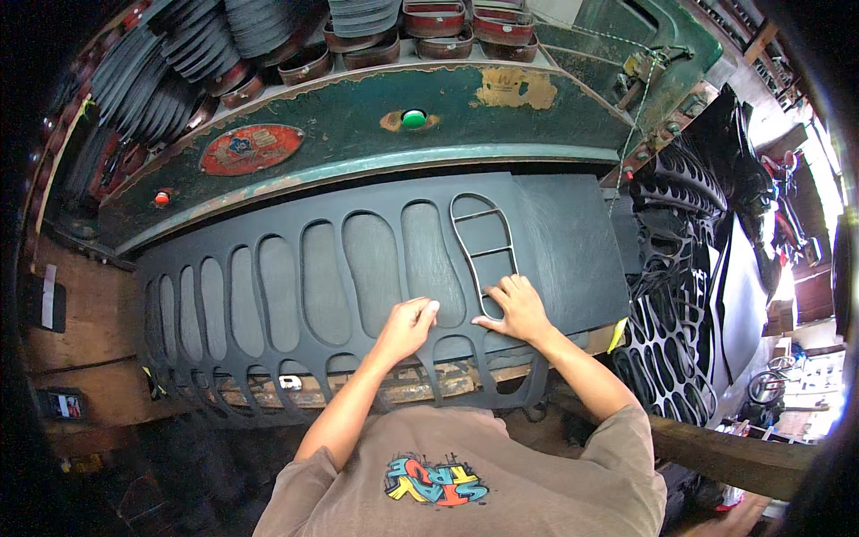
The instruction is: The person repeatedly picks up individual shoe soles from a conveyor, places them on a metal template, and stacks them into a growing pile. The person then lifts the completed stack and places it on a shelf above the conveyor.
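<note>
A sole-shaped steel cutting die (513, 251) with cross bars lies on a dark rubber or foam sheet (429, 188), right of a row of sole-shaped cut-outs. My right hand (515, 310) grips the near end of the die, thumb and fingers at its rim. Left of it, my left hand (411, 329) is held with its fingers curled in, over the near part of the sheet by a large cut-out (433, 262); nothing shows in it. The sheet's near edge, with a second row of cut-outs, hangs over the front of the work surface.
Behind the sheet stands a green press beam (335, 127) with a green button (414, 119) and a red button (162, 198). Stacked dark soles (262, 27) and red dies (433, 20) sit on top. Cut sheet scraps (671, 356) hang at the right, above a wooden beam (731, 450).
</note>
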A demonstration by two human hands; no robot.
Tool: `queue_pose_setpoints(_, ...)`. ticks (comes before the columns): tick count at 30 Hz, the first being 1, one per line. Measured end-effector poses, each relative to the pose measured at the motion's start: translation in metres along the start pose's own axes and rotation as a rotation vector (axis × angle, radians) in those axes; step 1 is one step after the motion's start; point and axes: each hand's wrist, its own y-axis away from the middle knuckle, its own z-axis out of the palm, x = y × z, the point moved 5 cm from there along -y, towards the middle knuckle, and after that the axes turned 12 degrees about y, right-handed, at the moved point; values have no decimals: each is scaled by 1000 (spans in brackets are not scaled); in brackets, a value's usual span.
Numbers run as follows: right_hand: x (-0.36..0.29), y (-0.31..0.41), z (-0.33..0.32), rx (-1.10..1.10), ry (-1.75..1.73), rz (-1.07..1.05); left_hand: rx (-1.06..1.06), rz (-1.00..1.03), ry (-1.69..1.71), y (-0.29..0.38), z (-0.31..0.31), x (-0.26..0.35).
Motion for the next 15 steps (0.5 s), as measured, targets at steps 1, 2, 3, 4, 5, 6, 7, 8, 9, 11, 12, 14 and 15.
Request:
queue_pose_setpoints(1, 0, 0, 3, -5, -26, 3, 37, -9, -86, -5, 3, -12)
queue_pose_setpoints(2, 1, 0, 4, -7, -55, 56, 98, -16, -58, -6, 2, -23)
queue_pose_setpoints(3, 5, -3, -2, 39, -108, 67, 140, -71, -40, -6, 1, -34)
queue_pose_setpoints(4, 4, -6, -9, 66, -169, 37, 191, -209, -55, 0, -2, -47)
queue_pose_setpoints(5, 8, -10, -19, 86, -233, 63, 213, -248, 41, 3, -2, -54)
queue_pose_setpoints(6, 8, -14, -31, 124, -309, 58, 201, -159, 28, 5, -2, -52)
queue_pose_setpoints(7, 16, -22, -46, 211, -376, 139, 195, -98, -3, 6, -1, -51)
queue_pose_setpoints(8, 28, -24, -58, 187, -518, 326, 201, 6, -27, 7, 0, -48)
queue_pose_setpoints(9, 33, -25, -71, 199, -617, 432, 206, 90, -93, 6, 2, -45)
queue_pose_setpoints(11, 21, -27, -91, 283, -632, 445, 211, 34, -14, 5, 4, -50)
queue_pose_setpoints(12, 2, -22, -93, 164, -504, 407, 216, 7, 13, 4, 4, -53)
queue_pose_setpoints(14, -41, -18, -78, 36, -218, 272, 260, 43, 132, 7, 0, -51)
queue_pose_setpoints(15, -57, -13, -63, -101, -149, 256, 287, 26, 170, 12, -4, -51)
